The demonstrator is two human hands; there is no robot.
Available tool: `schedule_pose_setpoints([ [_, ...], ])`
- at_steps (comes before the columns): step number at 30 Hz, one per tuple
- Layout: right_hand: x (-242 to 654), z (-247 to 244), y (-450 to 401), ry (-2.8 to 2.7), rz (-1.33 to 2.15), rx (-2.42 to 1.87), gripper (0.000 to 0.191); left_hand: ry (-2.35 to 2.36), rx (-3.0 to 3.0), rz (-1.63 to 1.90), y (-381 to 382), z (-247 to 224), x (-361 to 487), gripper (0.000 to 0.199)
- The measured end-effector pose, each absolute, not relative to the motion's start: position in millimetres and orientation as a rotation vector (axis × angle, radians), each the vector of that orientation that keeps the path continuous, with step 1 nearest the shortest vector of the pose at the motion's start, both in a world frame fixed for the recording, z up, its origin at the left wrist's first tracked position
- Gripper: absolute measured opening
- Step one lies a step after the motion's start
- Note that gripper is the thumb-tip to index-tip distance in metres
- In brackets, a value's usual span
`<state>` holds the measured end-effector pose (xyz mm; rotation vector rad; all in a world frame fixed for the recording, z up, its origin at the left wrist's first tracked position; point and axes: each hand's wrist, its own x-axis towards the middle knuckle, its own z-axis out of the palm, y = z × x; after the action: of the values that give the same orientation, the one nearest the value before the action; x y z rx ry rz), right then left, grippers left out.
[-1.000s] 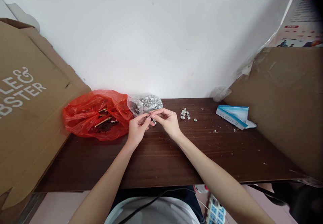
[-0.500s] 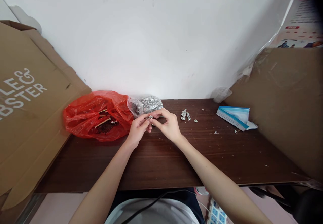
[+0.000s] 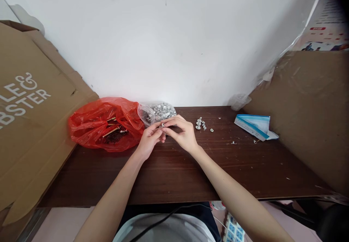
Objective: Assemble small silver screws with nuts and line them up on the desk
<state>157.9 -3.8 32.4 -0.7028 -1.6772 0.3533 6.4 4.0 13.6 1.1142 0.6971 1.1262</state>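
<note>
A small shiny metal piece [image 3: 163, 125] sits between the fingertips of both hands, above the dark wooden table. My left hand [image 3: 149, 140] is closed in a pinch on it from the left. From the right, the thumb and forefinger of my right hand [image 3: 183, 133] pinch the same piece. Its exact shape is too small to tell. Just behind the hands lies a clear plastic bag [image 3: 163, 110] full of small metal parts. Right of the hands, a little group of metal parts [image 3: 199, 123] and a few nuts [image 3: 204, 125] rest on the table.
An open red plastic bag [image 3: 81, 125] with metal rods stands left of the hands. Cardboard boxes flank the table [image 3: 169, 184] on both sides. A blue and white packet [image 3: 252, 125] and a clear cup [image 3: 239, 102] are at the right.
The metal piece has turned slightly between the fingertips. My right hand's fingers have shifted a little; the things on the table stay in place.
</note>
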Motion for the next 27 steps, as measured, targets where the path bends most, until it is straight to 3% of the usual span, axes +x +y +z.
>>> schedule_pose_setpoints([
  [9,168.8,29.7,3.7,-1.815,0.393,-0.793,0.017,0.875,1.235,1.185,5.2,16.5,6.5,0.035],
  [18,171.0,21.3,10.2,-1.839,0.533,-0.947,0.015,1.070,1.674,1.186,9.7,0.4,4.4,0.030],
  [27,172.4,20.9,14.6,-1.727,0.654,-0.860,0.017,0.985,1.581,1.214,10.6,6.2,7.2,0.030],
])
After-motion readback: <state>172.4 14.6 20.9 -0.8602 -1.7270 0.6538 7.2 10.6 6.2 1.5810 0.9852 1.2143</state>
